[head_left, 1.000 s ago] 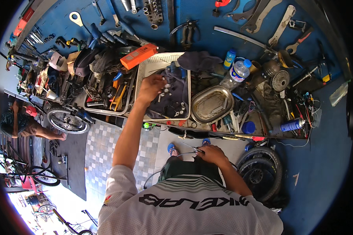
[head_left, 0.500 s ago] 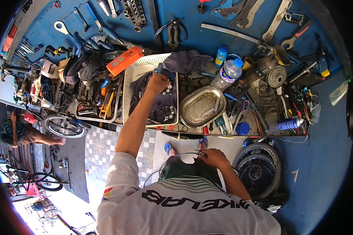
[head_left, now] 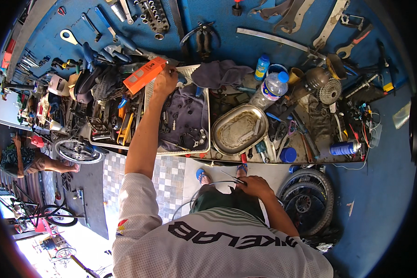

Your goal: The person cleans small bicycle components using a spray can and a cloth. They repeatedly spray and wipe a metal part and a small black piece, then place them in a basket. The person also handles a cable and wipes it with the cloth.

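Note:
My left hand [head_left: 165,82] reaches over the far left corner of a white plastic basket [head_left: 207,123], fingers curled beside the right end of an orange box [head_left: 141,78]. What those fingers hold, if anything, is hidden. Inside the basket, a dark cloth [head_left: 183,109] carries several small metal parts [head_left: 200,138]. My right hand [head_left: 257,187], low in front of my body, is closed on a thin cable [head_left: 217,181] that loops down to the left. A slim pointed piece [head_left: 228,174] sticks out by its fingertips.
An oval metal tray [head_left: 238,146] stands right of the basket, with a plastic bottle [head_left: 273,88] behind it. Tools crowd the bench on the left, including yellow-handled pliers [head_left: 125,127]. Bicycle wheels [head_left: 306,201] lean below the bench's right side. Far left, another person [head_left: 23,160] is in view.
My left hand has moved from above the cloth in the basket, left and away from me, to the orange box's end. My right hand stays nearly still with the cable.

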Available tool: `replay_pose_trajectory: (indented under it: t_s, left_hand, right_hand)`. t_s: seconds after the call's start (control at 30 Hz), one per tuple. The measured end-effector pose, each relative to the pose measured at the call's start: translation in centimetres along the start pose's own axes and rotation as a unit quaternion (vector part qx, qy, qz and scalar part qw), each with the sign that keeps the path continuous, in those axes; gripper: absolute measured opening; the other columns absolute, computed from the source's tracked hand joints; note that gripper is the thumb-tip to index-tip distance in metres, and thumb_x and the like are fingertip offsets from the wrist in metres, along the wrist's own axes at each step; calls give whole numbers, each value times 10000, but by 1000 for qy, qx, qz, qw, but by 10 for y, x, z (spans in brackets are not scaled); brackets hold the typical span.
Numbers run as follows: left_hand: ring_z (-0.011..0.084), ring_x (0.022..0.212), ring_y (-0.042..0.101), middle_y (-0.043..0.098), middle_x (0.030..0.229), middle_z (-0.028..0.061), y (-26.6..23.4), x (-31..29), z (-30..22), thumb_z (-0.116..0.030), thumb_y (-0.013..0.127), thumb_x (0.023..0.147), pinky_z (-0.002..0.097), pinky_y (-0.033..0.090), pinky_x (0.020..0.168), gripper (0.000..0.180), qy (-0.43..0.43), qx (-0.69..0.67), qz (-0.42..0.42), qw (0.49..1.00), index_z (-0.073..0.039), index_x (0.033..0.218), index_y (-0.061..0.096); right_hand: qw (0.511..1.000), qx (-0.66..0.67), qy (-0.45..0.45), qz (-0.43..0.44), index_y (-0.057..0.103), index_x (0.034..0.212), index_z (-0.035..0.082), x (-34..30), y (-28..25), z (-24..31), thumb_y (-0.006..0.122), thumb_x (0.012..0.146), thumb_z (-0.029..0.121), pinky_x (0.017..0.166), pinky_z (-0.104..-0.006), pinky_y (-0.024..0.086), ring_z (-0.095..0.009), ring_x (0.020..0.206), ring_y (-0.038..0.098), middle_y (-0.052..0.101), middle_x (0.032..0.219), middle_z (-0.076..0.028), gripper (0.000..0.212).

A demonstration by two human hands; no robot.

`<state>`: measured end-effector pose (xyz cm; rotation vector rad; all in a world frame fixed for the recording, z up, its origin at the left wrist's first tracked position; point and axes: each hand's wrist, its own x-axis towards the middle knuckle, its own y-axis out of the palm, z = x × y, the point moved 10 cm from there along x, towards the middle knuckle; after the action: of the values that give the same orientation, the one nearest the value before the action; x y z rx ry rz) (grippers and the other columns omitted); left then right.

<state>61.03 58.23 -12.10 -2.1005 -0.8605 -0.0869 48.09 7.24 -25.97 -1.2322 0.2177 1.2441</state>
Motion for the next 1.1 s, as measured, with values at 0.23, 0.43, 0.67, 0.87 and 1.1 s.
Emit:
replay_pose_trajectory:
  t_s: [0.23, 0.43, 0.67, 0.87, 1.1]
  left_hand:
    - [402, 796, 677, 688, 875, 191, -22, -13, -4, -194, 700, 883, 487, 533, 773, 175, 95, 90, 30, 991, -69, 1000, 668]
    - [378, 918, 710, 713, 967, 147, 10, -48, -23, -265, 767, 870, 486, 553, 788, 242, 49, 157, 237, 958, -127, 1036, 659]
    - [334, 926, 750, 720, 1061, 123, 39, -41, -46, -173, 668, 923, 447, 612, 798, 233, 163, 279, 177, 930, -149, 1154, 667]
    - [365, 901, 760, 712, 1123, 144, 55, -32, -43, -131, 646, 923, 449, 626, 764, 289, 150, 355, 167, 907, -93, 1208, 621]
    - [385, 949, 744, 748, 1075, 165, 12, -30, -39, -249, 750, 884, 494, 597, 830, 313, -14, 198, 151, 969, -98, 1128, 624]
  right_hand:
    - [1000, 12, -9, -3, 700, 1290, 181, 2, -3, 3, 573, 986, 511, 1002, -480, 507, -363, 1122, 681, 736, 1178, -156, 466]
    - [1000, -10, -28, 1, 705, 1262, 160, 10, -6, 10, 575, 984, 508, 979, -490, 517, -369, 1102, 685, 735, 1163, -168, 464]
    - [1000, -14, -22, 11, 688, 1323, 196, 19, -4, 3, 569, 974, 570, 979, -473, 517, -365, 1102, 683, 736, 1161, -163, 525]
    - [1000, -13, -13, 7, 700, 1309, 212, 16, 9, -7, 576, 971, 571, 950, -469, 530, -353, 1079, 693, 744, 1146, -141, 508]
    - [1000, -14, -12, 5, 697, 1316, 216, 15, 9, -11, 584, 965, 568, 941, -472, 534, -350, 1067, 698, 745, 1144, -140, 510]
